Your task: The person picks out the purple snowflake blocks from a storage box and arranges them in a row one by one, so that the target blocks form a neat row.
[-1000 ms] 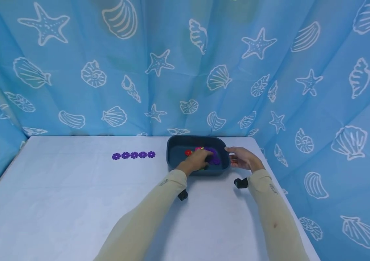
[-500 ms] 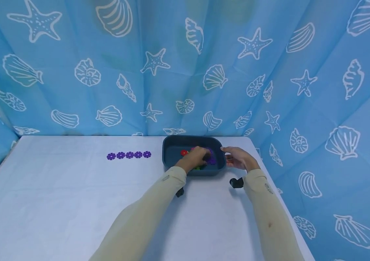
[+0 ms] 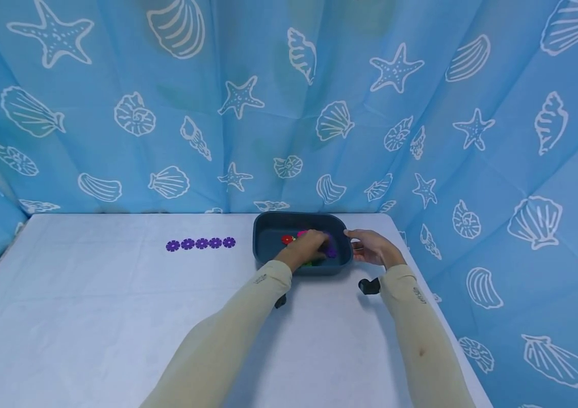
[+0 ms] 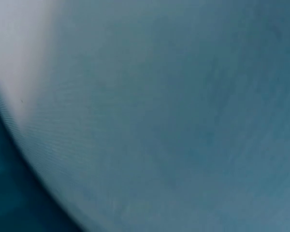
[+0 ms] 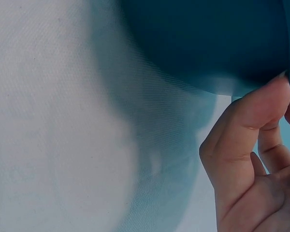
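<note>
A dark blue-grey plastic bin [image 3: 319, 271] stands near the table's back right corner. My left hand [image 3: 303, 249] reaches down inside it with bent fingers among small flower-shaped pieces. Purple pieces [image 3: 332, 250] lie by the fingertips, a red piece [image 3: 287, 239] lies left of the hand, and bits of pink and green show beside it. Whether the fingers pinch a piece is hidden. At the bin's right end, my right hand [image 3: 377, 248] grips the rim; in the right wrist view its thumb [image 5: 268, 104] presses the bin wall [image 5: 208, 43]. The left wrist view shows no hand.
Several purple flower pieces [image 3: 202, 243] form a row on the white tablecloth [image 3: 90, 317], left of the bin. Blue shell-print curtains [image 3: 263, 141] hang close behind the table and along its right side. A black camera [image 3: 369, 286] juts from the right wrist.
The head view has shifted slightly, so everything sits a little further left. My left fingers have moved slightly among the pieces. The right hand keeps its grip on the rim.
</note>
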`<state>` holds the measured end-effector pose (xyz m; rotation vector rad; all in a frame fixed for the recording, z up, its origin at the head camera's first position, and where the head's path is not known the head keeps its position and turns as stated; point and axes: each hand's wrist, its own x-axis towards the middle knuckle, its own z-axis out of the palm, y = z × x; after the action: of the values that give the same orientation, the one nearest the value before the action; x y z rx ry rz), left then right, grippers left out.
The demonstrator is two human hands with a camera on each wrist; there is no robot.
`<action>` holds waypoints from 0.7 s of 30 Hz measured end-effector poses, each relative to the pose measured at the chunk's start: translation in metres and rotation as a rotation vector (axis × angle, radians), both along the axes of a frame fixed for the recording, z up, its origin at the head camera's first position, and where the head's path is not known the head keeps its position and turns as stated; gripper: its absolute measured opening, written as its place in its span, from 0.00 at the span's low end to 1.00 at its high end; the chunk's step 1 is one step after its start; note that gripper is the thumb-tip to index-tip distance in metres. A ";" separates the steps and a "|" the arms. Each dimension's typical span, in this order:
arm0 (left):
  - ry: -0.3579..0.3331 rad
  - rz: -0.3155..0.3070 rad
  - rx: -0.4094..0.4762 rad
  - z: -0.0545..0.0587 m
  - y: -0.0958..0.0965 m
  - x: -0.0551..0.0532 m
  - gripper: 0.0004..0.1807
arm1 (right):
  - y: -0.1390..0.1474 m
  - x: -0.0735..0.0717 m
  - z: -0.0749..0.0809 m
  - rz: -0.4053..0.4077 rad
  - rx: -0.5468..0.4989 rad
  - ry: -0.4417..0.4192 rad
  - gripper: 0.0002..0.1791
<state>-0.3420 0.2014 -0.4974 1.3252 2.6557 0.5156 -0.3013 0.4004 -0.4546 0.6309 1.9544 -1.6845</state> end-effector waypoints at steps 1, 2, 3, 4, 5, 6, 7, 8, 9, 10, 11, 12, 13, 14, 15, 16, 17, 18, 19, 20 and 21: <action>-0.004 -0.001 0.007 0.000 0.000 0.000 0.20 | 0.000 0.000 0.000 0.004 0.001 0.001 0.31; -0.005 -0.003 0.012 0.000 0.000 0.000 0.20 | 0.000 0.000 0.000 0.006 0.002 0.003 0.31; -0.008 -0.004 0.014 0.001 0.000 0.000 0.20 | 0.000 0.000 0.000 0.007 0.000 0.004 0.31; -0.012 -0.003 0.013 0.001 0.000 -0.001 0.20 | 0.000 0.000 0.000 0.007 0.003 0.005 0.31; -0.017 -0.001 0.013 0.001 0.000 -0.001 0.20 | 0.000 0.000 0.001 0.005 0.003 0.006 0.30; -0.022 0.002 0.008 0.002 0.000 -0.001 0.20 | 0.000 0.000 0.001 0.005 0.006 0.006 0.30; -0.029 0.006 0.002 0.002 0.001 -0.001 0.20 | 0.000 0.000 0.001 0.003 0.005 0.007 0.30; -0.032 0.010 -0.005 0.002 0.001 -0.001 0.20 | 0.000 0.000 0.001 0.001 0.003 0.008 0.30; -0.037 0.014 -0.013 0.003 0.001 -0.001 0.20 | 0.001 0.000 0.000 -0.001 0.001 0.009 0.30; -0.041 0.018 -0.019 0.003 0.002 -0.001 0.21 | 0.001 0.000 0.000 0.000 0.002 0.010 0.30; -0.042 0.021 -0.025 0.003 0.002 -0.001 0.21 | 0.001 0.000 0.000 0.001 0.000 0.012 0.30; -0.045 0.024 -0.031 0.003 0.002 -0.001 0.22 | 0.001 0.000 0.000 0.001 -0.002 0.011 0.30; -0.047 0.026 -0.035 0.003 0.002 -0.001 0.22 | 0.001 0.000 -0.001 0.002 -0.003 0.011 0.30; -0.044 0.026 -0.038 0.003 0.002 -0.001 0.23 | 0.001 0.000 -0.001 0.003 -0.003 0.010 0.30; -0.046 0.027 -0.040 0.002 0.002 -0.001 0.24 | 0.001 0.000 -0.001 0.001 -0.004 0.009 0.30; -0.045 0.027 -0.041 0.002 0.002 -0.001 0.24 | 0.001 0.000 -0.001 0.000 -0.005 0.008 0.30; -0.046 0.026 -0.043 0.002 0.002 -0.001 0.25 | 0.001 0.000 -0.001 -0.001 -0.007 0.008 0.30; -0.051 0.028 -0.044 0.001 0.002 -0.001 0.25 | 0.001 0.000 -0.001 -0.004 -0.006 0.008 0.30; -0.050 0.027 -0.044 0.001 0.002 -0.001 0.26 | 0.001 0.000 -0.001 -0.005 -0.007 0.009 0.29; -0.050 0.026 -0.042 0.000 0.002 -0.001 0.26 | 0.001 0.000 -0.001 -0.005 -0.007 0.010 0.29; -0.052 0.027 -0.038 0.000 0.002 -0.001 0.26 | 0.002 0.000 -0.002 -0.006 -0.007 0.011 0.29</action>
<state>-0.3431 0.2029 -0.4974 1.2495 2.6314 0.4936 -0.3010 0.4019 -0.4564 0.6269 1.9554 -1.7004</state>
